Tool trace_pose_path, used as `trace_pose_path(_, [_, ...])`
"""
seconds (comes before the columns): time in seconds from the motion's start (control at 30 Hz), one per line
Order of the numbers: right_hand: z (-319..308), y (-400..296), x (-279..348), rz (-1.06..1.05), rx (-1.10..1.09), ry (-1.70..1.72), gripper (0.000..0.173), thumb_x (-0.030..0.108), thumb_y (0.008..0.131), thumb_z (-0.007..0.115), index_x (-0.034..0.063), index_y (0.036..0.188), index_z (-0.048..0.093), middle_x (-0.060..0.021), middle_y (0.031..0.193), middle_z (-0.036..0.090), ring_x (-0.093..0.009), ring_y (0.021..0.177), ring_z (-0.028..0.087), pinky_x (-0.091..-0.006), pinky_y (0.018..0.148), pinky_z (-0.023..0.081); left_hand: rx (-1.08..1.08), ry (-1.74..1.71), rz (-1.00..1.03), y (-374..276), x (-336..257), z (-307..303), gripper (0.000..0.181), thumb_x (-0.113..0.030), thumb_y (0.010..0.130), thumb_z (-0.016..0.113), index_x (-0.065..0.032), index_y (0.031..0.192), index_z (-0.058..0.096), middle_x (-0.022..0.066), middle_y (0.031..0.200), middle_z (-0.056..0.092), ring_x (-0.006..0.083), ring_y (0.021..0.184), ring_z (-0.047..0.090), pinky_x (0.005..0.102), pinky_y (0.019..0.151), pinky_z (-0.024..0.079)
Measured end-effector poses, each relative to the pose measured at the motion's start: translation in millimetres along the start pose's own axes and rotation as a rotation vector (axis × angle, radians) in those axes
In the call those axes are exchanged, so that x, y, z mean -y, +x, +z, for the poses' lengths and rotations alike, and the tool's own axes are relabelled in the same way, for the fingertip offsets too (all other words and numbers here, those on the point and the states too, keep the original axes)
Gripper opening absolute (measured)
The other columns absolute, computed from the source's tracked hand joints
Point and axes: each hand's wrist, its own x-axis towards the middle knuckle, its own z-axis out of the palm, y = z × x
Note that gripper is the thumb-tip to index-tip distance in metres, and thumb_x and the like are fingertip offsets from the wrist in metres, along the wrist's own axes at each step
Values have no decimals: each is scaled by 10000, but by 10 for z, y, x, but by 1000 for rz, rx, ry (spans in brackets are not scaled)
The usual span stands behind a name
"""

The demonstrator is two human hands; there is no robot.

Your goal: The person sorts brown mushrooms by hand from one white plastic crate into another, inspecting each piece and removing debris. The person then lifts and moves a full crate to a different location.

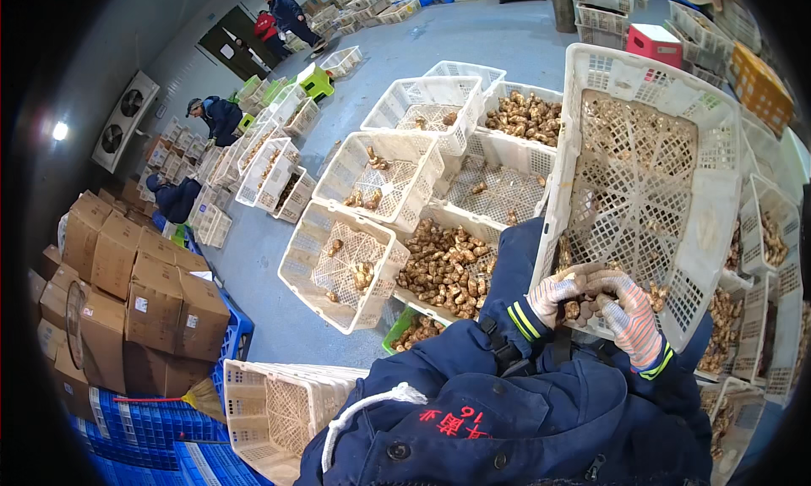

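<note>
Both my hands wear striped knit gloves with brown, dirty-looking fingers, and they meet over the near end of a tilted white plastic crate [716,188]. My left hand [554,296] curls around a small brown mushroom [571,310], part of which shows below the fingers. My right hand [624,318] is bent in close against it; whether it grips a piece too is hidden by its fingers. More stubby brown mushrooms [657,296] lie inside the crate beside my right hand. Brown crumbs cover parts of its lattice floor.
To the left, a crate with many mushrooms [443,264] sits beneath sparsely filled crates [342,267]. More filled crates [722,321] stand at right. Nested crates [285,410], cardboard boxes [155,296], blue pallets [146,432] and a broom [206,397] are at lower left. Several people [218,118] are farther off.
</note>
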Motion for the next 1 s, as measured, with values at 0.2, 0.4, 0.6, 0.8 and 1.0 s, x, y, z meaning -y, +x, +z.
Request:
trace_pose_path(0.2, [-62,-35,-61,88,1,118,225,99,931,516,-6,1126,551,-76,1028,594,-131,775,637,-259,731,510,-10,0,35,1,70,-29,894,-450,820,700,35,1440,276,153,1302,532,195,1087,573,287,873,474])
trace_pose_path(0.4, [-55,-13,55,226,-60,109,298,133,940,513,11,1210,545,-89,1030,623,-124,772,641,-263,724,518,-8,213,36,14,-110,328,671,-424,824,684,12,1298,493,28,1000,630,33,642,494,163,554,373])
trace_pose_path(0.6, [-40,-36,-97,61,-126,-81,322,108,930,502,-12,1225,549,-87,1102,607,-144,915,601,-273,781,498,-326,181,60,-76,36,110,529,-253,873,634,-7,1319,490,27,978,612,84,688,580,208,600,472])
trace_pose_path(0.8, [-344,-11,-211,86,-381,-9,477,266,971,522,-16,1349,450,-125,1320,508,-213,1198,483,-335,1023,378,-245,272,67,-96,-24,138,613,-250,847,687,-25,1368,453,17,949,607,88,723,591,235,654,487])
trace_pose_path(1.0, [-319,34,-344,132,-227,-57,421,160,947,552,-30,1315,481,-81,1197,591,-147,1118,541,-280,970,411,-266,565,39,-24,-73,241,599,-148,820,656,-6,1366,454,64,1001,635,119,794,605,263,708,505])
